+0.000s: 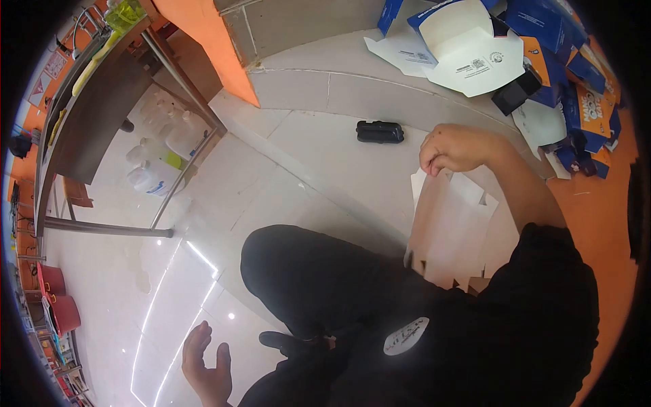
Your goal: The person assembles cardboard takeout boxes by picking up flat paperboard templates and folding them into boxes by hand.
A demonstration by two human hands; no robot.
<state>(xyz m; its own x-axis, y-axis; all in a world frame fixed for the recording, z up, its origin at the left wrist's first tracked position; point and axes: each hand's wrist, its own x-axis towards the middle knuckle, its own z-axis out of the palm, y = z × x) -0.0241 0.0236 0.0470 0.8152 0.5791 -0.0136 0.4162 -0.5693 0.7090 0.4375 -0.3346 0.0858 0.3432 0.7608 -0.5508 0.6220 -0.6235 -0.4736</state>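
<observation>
My right hand (pixel 454 148) is closed, its fingers curled over the upper edge of a pale cardboard box (pixel 449 220) beside my leg. The lower part of this box is hidden by my knee and sleeve, and some brown cardboard shows at its bottom. My left hand (pixel 207 364) hangs over the floor at the lower left, fingers and thumb apart, holding nothing. On the tiles just beyond my right hand lies a small oblong black case (pixel 380 131).
Flattened cartons in blue, orange and white (pixel 475 61) pile up at the upper right against an orange wall. Plastic jugs (pixel 159 163) stand under a metal table (pixel 102 224) on the left. Red tubs (pixel 62 308) sit at the far left. A tiled step (pixel 291 88) runs behind.
</observation>
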